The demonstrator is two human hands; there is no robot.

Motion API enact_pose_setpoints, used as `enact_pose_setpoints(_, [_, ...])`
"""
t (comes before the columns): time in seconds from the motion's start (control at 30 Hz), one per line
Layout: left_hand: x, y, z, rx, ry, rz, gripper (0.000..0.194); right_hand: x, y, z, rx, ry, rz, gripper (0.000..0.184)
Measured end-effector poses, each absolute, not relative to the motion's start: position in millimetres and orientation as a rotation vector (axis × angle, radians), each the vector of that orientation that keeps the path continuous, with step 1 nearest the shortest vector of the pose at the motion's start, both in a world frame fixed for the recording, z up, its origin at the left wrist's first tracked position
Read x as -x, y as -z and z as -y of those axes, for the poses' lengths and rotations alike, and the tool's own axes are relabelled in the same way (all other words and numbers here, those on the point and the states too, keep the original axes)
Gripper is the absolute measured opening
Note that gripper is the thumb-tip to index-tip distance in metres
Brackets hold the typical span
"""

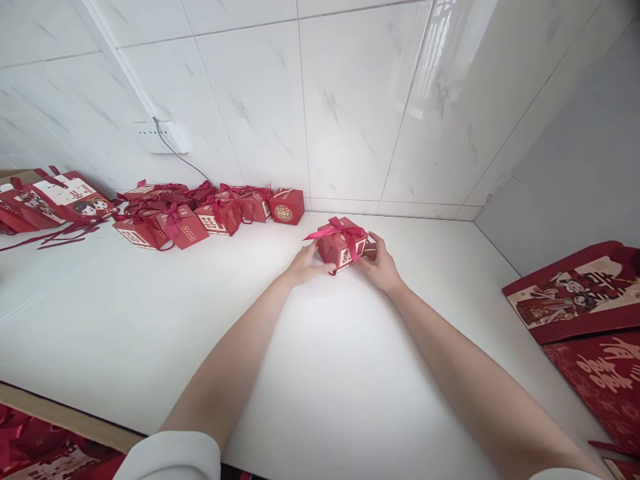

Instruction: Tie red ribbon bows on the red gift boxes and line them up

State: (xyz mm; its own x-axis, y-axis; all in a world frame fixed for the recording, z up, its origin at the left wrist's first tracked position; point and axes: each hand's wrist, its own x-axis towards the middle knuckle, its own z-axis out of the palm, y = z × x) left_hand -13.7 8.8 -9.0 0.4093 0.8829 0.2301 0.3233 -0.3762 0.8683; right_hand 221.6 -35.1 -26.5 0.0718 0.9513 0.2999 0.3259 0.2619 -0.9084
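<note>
A small red gift box [330, 251] with a ribbon bow [342, 230] on top sits on the white table [210, 333], towards the back. My left hand [305, 265] is at its left side, the thumb along the lower front edge. On the other side my right hand [381, 264] curls around the right end, where a bit of red shows behind the fingers. Both hands grip the box between them. Some fingertips are hidden behind it.
Several similar red gift boxes [183, 227] cluster along the tiled wall, with one box [289, 206] at their right end. Red gift bags [85, 200] and loose ribbons lie far left. More red bags [575, 293] stand at the right. A cardboard box [65, 413] is at lower left.
</note>
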Motion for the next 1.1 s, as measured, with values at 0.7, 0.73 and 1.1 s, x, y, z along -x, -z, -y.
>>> enact_pose_setpoints(0.7, [8.5,11.0,-18.6,-1.535,-1.031,-1.153,0.053,-226.2,24.3,37.4,1.302,-0.796,1.308,0.046])
enact_pose_setpoints(0.73, [8.7,11.0,-18.2,-1.534,-1.030,-1.150,0.053,-226.3,24.3,37.4,1.305,-0.799,1.311,0.046])
enact_pose_setpoints(1.1, [9.7,11.0,-18.5,-1.511,-0.980,-1.164,0.052,-225.3,23.7,36.9,1.329,-0.804,1.322,0.042])
